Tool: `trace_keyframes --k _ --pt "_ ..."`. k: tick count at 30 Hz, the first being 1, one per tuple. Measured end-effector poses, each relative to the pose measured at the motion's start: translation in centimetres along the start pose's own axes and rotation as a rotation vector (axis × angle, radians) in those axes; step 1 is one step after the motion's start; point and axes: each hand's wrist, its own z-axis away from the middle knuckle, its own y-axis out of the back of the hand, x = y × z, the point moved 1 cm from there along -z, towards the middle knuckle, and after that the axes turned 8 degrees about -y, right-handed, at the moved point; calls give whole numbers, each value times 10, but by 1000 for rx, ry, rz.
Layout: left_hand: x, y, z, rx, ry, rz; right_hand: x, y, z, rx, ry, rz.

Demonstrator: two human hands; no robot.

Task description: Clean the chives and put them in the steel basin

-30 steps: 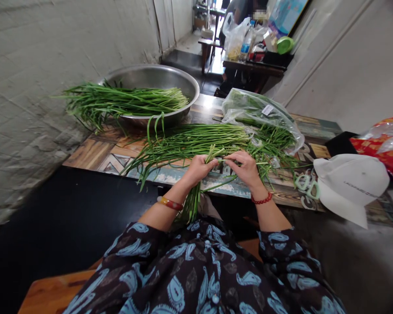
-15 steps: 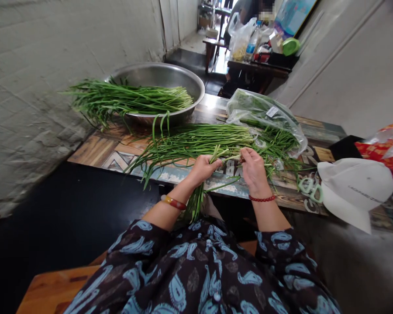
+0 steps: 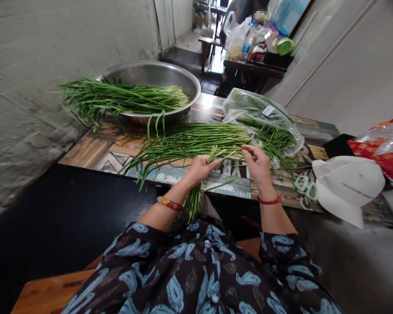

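My left hand (image 3: 198, 169) is closed around a small bunch of garlic chives (image 3: 193, 203). Their pale stem ends stick out above the fist toward the right, while the green leaves hang below it by my lap. Just right of those stem ends is my right hand (image 3: 259, 168), its thumb and fingertips bent together; whatever they pinch is too small to make out. Behind both hands a loose pile of garlic chives (image 3: 203, 137) lies across the table (image 3: 85, 150). More garlic chives (image 3: 127, 98) rest in a large metal basin (image 3: 195, 85), leaves spilling over its left side.
A clear plastic bag (image 3: 245, 104) with greens lies at the back right. Light green scissors handles (image 3: 309, 189) show beside a white cap (image 3: 347, 181), near a red package (image 3: 380, 150). Farther back, a second table (image 3: 249, 65) bears bags and a bottle, with a person behind it.
My right hand has drawn a little to the right, away from the stem ends it was touching. The left hand keeps its hold on the bunch. The view has shifted slightly.
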Motion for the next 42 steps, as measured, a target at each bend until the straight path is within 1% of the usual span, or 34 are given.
trace_keyframes --k 2,3,6,9,11,13,15,16,18,19,20,21,23,24,26,28,31,33,34,36,38,39,42 --pt "-1 0 0 -11 -4 5 -7 -15 4 -120 -39 -90" --pt "-1 0 0 -18 -7 8 -11 -21 6 -144 -62 -141" --pt "-1 -2 0 -45 -39 8 -21 -30 9 -135 -77 -208" --pt "3 -4 -1 -77 -101 -18 -33 -26 11 -173 26 -131" --pt "8 -2 0 -72 -130 -29 -41 -19 14 -192 68 -104" --pt "12 5 2 -10 -110 7 -46 -14 21 -152 72 -85" --pt "15 16 4 78 -25 128 -51 -12 37 -145 120 -25" --pt "16 21 5 119 29 210 -54 -14 47 -187 177 22" --pt "17 32 7 175 101 358 -59 -20 72 -419 342 103" --pt "17 37 8 202 111 410 -61 -24 85 -549 438 176" --pt "17 41 9 230 109 444 -62 -28 95 -632 496 264" --pt "18 45 9 262 104 469 -61 -30 102 -695 535 335" --pt "20 54 11 317 84 521 -53 -31 105 -744 551 449" --pt "22 59 13 337 64 551 -46 -28 100 -737 534 491" --pt "28 70 16 350 9 632 -25 -19 83 -698 482 563" --pt "36 81 20 317 -17 713 2 -4 59 -633 412 631" --pt "48 96 27 261 7 758 38 20 28 -487 322 677" --pt "53 103 31 254 26 740 51 33 15 -351 280 657" --pt "54 104 32 246 38 720 53 38 10 -271 260 641" --pt "54 103 32 201 77 661 47 43 5 -100 227 590" --pt "51 95 31 141 123 595 34 39 2 4 220 513" --pt "49 90 29 115 144 569 27 33 1 9 231 470" --pt "43 69 25 65 184 523 10 6 -5 -86 277 394"
